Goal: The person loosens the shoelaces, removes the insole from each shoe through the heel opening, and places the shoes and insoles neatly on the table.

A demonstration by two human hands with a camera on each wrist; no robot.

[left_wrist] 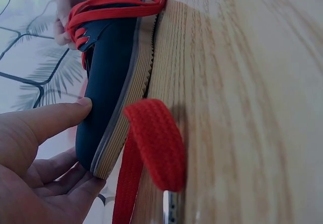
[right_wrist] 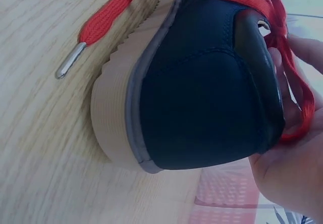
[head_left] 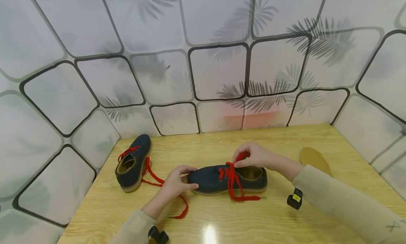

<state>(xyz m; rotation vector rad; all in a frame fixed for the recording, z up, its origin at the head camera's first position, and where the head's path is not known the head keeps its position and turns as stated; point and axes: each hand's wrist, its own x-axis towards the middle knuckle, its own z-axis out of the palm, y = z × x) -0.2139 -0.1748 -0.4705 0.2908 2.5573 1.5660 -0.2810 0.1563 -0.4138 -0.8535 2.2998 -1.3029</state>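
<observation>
A navy shoe (head_left: 206, 177) lies sole-down on the table, toe pointing left. My left hand (head_left: 174, 182) grips its toe, the thumb on the near side and the fingers round the tip; the left wrist view shows the thumb (left_wrist: 65, 114) pressing the upper. Above the shoe's opening, my right hand (head_left: 255, 156) pinches the red shoelace (head_left: 233, 182) between thumb and fingers. A loop of this lace (right_wrist: 306, 103) crosses the palm in the right wrist view. One lace end with a metal tip (right_wrist: 70, 60) hangs down onto the table. The right fingertips are partly hidden.
Another navy shoe (head_left: 134, 163) with red laces stands at the left. A loose red lace (head_left: 184, 210) trails from beside it under the left wrist towards the front. At the right lies a tan insole (head_left: 312, 158), partly behind the right sleeve. Patterned fabric walls (head_left: 219, 71) border the table.
</observation>
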